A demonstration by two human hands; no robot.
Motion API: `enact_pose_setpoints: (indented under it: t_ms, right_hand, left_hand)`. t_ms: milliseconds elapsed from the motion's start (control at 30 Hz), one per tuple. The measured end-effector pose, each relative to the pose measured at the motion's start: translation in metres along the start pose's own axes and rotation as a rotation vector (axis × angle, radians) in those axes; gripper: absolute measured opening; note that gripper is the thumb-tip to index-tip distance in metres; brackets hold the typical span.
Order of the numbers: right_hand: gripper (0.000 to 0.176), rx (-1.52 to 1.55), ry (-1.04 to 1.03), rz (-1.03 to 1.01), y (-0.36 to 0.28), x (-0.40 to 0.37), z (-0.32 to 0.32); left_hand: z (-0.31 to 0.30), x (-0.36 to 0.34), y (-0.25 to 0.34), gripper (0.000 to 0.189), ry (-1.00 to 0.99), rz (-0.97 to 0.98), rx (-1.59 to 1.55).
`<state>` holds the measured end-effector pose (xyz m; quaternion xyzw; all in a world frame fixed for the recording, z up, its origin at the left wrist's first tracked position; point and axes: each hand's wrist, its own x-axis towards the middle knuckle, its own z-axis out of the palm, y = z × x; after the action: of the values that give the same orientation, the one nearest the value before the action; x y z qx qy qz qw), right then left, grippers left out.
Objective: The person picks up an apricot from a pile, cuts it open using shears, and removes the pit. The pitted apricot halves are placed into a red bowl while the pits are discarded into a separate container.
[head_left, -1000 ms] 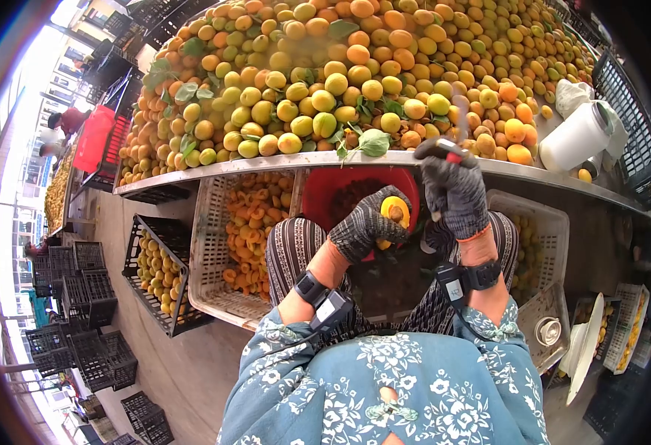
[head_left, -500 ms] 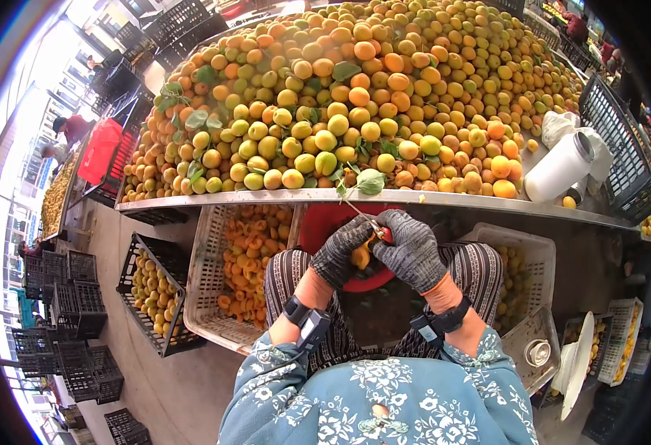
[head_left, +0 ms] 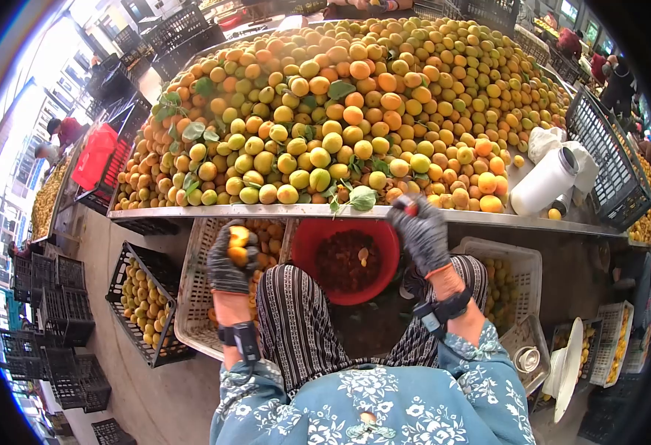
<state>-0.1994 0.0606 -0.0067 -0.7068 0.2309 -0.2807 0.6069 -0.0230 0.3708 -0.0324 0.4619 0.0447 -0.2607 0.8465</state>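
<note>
My left hand (head_left: 224,270), in a dark grey knit glove, is closed around cut apricot halves (head_left: 239,236) with orange flesh. It is over the pale plastic crate (head_left: 190,311) of apricot halves, between my left knee and the black crate. My right hand (head_left: 423,241), gloved the same way, is raised by the metal table edge. Its fingers are wrapped round the red handle of a small knife (head_left: 411,208); the blade cannot be made out. Between my knees stands a red tub (head_left: 391,271) with dark brown pits and one pale piece in it.
Whole apricots (head_left: 318,157) with some leaves are heaped on the metal-edged table (head_left: 488,219). On its right are a white jar (head_left: 544,182) and a black crate (head_left: 607,159). Crates of apricots stand at left (head_left: 146,300) and beside my right knee (head_left: 514,256). People are in the background.
My hands have parted. The left has moved left with apricot halves, over the crate; the right has shifted slightly right and up with the knife. The red tub shows more fully.
</note>
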Motion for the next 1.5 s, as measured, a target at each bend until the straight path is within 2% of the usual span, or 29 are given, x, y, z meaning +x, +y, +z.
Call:
enact_pose_setpoints:
  t_ms: [33, 67, 100, 133, 167, 267, 400, 467, 533, 600, 633, 733, 800, 867, 933, 967, 1067, 1133, 1167, 1233, 1300, 1400, 1433, 1500]
  right_hand:
    - [0.013, 0.087, 0.028, 0.030, -0.001, 0.013, -0.008]
    - [0.015, 0.175, 0.056, 0.059, -0.001, 0.027, -0.016]
    - [0.015, 0.175, 0.055, 0.060, 0.006, 0.043, -0.025]
    - [0.016, 0.004, 0.090, 0.032, 0.016, 0.059, -0.033]
    - [0.017, -0.167, 0.125, 0.003, 0.021, 0.073, -0.038]
    - [0.031, -0.765, 0.109, -0.076, 0.025, 0.104, -0.040]
    - [0.039, -0.911, -0.038, -0.094, 0.021, 0.119, -0.017]
    - [0.042, -1.025, -0.136, -0.030, 0.033, 0.127, -0.008]
    - [0.039, -1.015, -0.077, -0.084, 0.035, 0.121, -0.007]
    - [0.039, -0.086, -0.152, -0.108, 0.050, 0.117, -0.014]
    - [0.043, 0.046, -0.116, 0.072, 0.006, 0.094, -0.012]
    - [0.043, 0.360, -0.166, 0.144, -0.031, 0.053, -0.009]
    - [0.043, 0.292, -0.241, 0.054, -0.045, 0.029, -0.003]
    - [0.044, 0.250, -0.229, -0.181, -0.031, 0.011, 0.009]
    - [0.043, 0.120, -0.226, -0.121, -0.031, -0.005, 0.012]
    - [0.043, 0.127, -0.229, -0.118, -0.028, -0.009, 0.014]
    - [0.041, 0.205, -0.182, -0.054, -0.020, -0.014, 0.014]
    - [0.041, 0.276, -0.198, 0.063, -0.017, -0.017, 0.008]
    - [0.037, 0.271, -0.195, 0.174, -0.019, -0.017, 0.005]
    - [0.035, 0.158, -0.191, 0.202, -0.004, -0.015, 0.000]
    - [0.033, -0.100, -0.233, 0.180, 0.000, -0.014, -0.004]
    - [0.031, -0.087, -0.240, 0.259, -0.006, -0.025, -0.002]
    - [0.027, 0.055, -0.220, 0.298, -0.006, -0.030, 0.002]
    - [0.024, 0.099, -0.224, 0.308, -0.007, -0.038, 0.004]
  left_hand:
    - [-0.019, 0.003, 0.007, 0.029, 0.152, 0.015, 0.086]
    - [-0.026, -0.001, 0.010, 0.028, 0.221, 0.098, 0.167]
    - [-0.059, 0.017, 0.007, 0.026, 0.305, 0.186, 0.249]
    - [-0.087, 0.035, 0.003, 0.024, 0.388, 0.275, 0.331]
    - [-0.086, 0.037, 0.003, 0.024, 0.387, 0.275, 0.330]
    - [-0.066, 0.038, 0.005, 0.024, 0.262, 0.265, 0.415]
    - [-0.013, 0.019, 0.009, 0.024, 0.112, 0.246, 0.530]
    - [0.039, 0.007, -0.002, 0.018, -0.031, 0.153, 0.345]
    - [0.081, -0.005, -0.017, 0.019, -0.129, 0.067, 0.287]
    - [0.100, -0.002, -0.040, 0.022, -0.227, -0.029, 0.268]
    - [0.111, -0.003, -0.049, 0.023, -0.248, -0.100, 0.251]
    - [0.139, -0.003, -0.078, 0.023, -0.289, -0.274, 0.149]
    - [0.149, 0.001, -0.099, 0.024, -0.345, -0.303, 0.097]
    - [0.154, -0.003, -0.110, 0.026, -0.395, -0.331, 0.045]
    - [0.161, -0.011, -0.108, 0.036, -0.598, 0.162, 0.314]
    - [0.163, -0.014, -0.105, 0.034, -0.514, -0.151, -0.021]
    - [0.158, -0.020, -0.099, 0.034, -0.482, -0.079, 0.143]
    - [0.150, -0.018, -0.102, 0.038, -0.447, -0.054, 0.165]
    - [0.147, -0.016, -0.102, 0.041, -0.437, 0.018, 0.235]
    - [0.140, -0.012, -0.103, 0.050, -0.425, 0.121, 0.342]
    - [0.137, -0.009, -0.104, 0.053, -0.422, 0.117, 0.300]
    - [0.133, -0.006, -0.104, 0.060, -0.418, 0.107, 0.274]
    - [0.132, -0.005, -0.104, 0.063, -0.419, 0.104, 0.291]
    - [0.129, -0.002, -0.104, 0.064, -0.412, 0.073, 0.299]
